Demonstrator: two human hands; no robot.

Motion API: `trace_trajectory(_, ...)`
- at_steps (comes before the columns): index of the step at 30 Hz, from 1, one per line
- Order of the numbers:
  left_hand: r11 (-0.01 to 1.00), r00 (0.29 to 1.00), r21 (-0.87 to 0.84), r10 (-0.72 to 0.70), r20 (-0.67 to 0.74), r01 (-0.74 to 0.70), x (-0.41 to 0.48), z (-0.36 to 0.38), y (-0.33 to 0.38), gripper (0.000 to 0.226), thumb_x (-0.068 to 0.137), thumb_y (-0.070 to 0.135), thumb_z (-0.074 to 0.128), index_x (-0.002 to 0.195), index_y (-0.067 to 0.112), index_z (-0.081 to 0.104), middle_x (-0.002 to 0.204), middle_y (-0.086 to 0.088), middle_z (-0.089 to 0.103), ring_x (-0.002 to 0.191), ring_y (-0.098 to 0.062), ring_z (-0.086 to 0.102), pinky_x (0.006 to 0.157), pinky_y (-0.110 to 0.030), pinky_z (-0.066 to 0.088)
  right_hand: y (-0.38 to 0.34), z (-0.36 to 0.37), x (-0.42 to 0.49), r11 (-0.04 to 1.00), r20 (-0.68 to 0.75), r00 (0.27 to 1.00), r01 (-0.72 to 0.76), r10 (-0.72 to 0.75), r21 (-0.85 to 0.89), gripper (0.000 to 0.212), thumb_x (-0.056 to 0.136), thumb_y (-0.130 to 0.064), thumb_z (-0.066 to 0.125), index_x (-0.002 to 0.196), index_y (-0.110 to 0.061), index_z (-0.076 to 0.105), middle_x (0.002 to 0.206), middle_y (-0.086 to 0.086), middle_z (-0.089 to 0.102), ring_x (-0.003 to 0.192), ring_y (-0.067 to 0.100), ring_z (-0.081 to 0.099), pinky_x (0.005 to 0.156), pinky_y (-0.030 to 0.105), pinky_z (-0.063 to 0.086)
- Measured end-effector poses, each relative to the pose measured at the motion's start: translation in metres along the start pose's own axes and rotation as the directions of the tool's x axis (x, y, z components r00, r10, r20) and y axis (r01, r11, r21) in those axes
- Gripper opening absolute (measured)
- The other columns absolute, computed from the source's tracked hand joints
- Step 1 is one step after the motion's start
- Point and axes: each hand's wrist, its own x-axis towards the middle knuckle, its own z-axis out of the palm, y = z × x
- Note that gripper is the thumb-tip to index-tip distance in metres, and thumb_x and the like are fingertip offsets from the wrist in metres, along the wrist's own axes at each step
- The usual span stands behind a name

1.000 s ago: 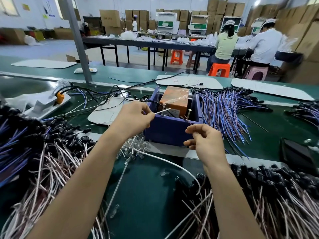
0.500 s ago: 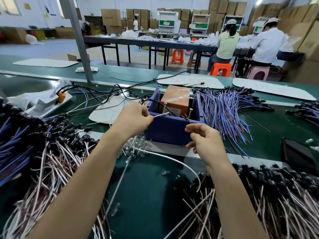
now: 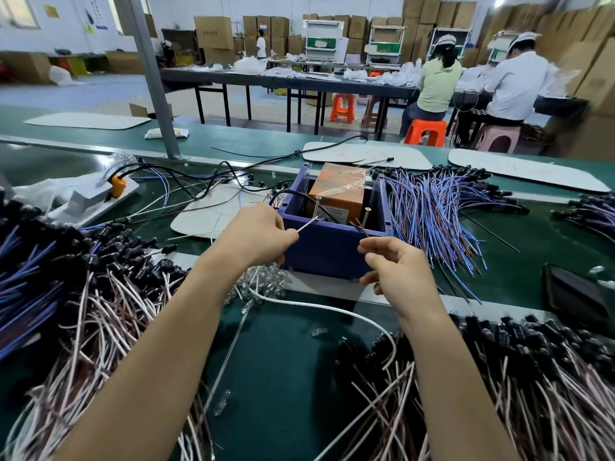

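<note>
1. Pinching a white wire [image 3: 307, 224] near its bare tip, the left hand [image 3: 256, 234] has its thumb and forefinger pressed together and the other fingers curled in; the tip points right, over the near rim of a blue box [image 3: 332, 251].
2. The right hand [image 3: 399, 274] pinches a thin brown wire [image 3: 361, 228] between thumb and forefinger, with the remaining fingers curled below. This wire slants up and left toward the box's near right corner.
3. Both hands sit just in front of the blue box, apart from each other, and the two wire tips lie close to its near wall.
4. I cannot tell whether the two wires belong to one cable.
5. Inside the box stands an orange carton [image 3: 336, 191], with two upright screws [image 3: 367, 217] in front of it.
6. A long white lead [image 3: 316, 306] curves across the green table [image 3: 283, 377] from below the left hand toward the heap at the right.
7. Small clear bulbs [image 3: 263, 281] lie heaped against the box's near left corner.
8. Heaps of pale wires with black ends lie at the left [image 3: 100, 294] and at the right [image 3: 532, 377].
9. A fan of purple wires [image 3: 429, 207] spreads just right of the box.
10. Beyond the table, two people [image 3: 436, 81] sit on stools at a long bench.
</note>
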Motion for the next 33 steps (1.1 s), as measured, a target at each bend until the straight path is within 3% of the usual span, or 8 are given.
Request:
trace_trajectory(9, 0.999, 0.994, -0.001, -0.034, 0.099, 0.034, -0.0038, -0.0007, 0.0009, 0.03, 0.082, 0.012, 0.051, 0.054, 0.007, 0.06, 0.053, -0.005, 0.067, 0.035, -0.006, 0.052, 0.037, -0.012, 0.037, -0.0017, -0.0015, -0.0015, 1.0, -0.001, 1.0, -0.011, 0.011, 0.015, 0.022, 0.095, -0.003, 0.05, 0.095, -0.019, 0.065, 0.104, -0.001, 0.067, 0.051, 0.013, 0.056, 0.048, 0.013, 0.039)
trace_trajectory(14, 0.999, 0.989, -0.002, -0.048, 0.14, 0.049, -0.0052, -0.0001, 0.0019, 0.028, 0.084, 0.01, 0.05, 0.067, -0.004, 0.068, 0.058, -0.011, 0.07, 0.042, -0.012, 0.056, 0.04, -0.015, 0.043, -0.0022, -0.0026, -0.0016, 1.0, -0.001, 1.0, -0.017, 0.017, 0.015, 0.021, 0.095, -0.003, 0.05, 0.098, -0.016, 0.066, 0.103, -0.001, 0.067, 0.05, 0.013, 0.056, 0.045, 0.011, 0.039)
trace_trajectory(33, 0.998, 0.99, -0.043, -0.047, 0.135, 0.053, -0.0044, -0.0006, -0.0009, 0.023, 0.086, 0.01, 0.049, 0.068, 0.003, 0.061, 0.056, -0.007, 0.069, 0.04, -0.007, 0.058, 0.039, -0.013, 0.041, 0.0, -0.0029, -0.0017, 1.0, 0.006, 1.0, -0.03, 0.03, -0.006, 0.021, 0.094, -0.003, 0.052, 0.101, -0.015, 0.067, 0.101, -0.003, 0.068, 0.049, 0.009, 0.057, 0.045, 0.01, 0.039)
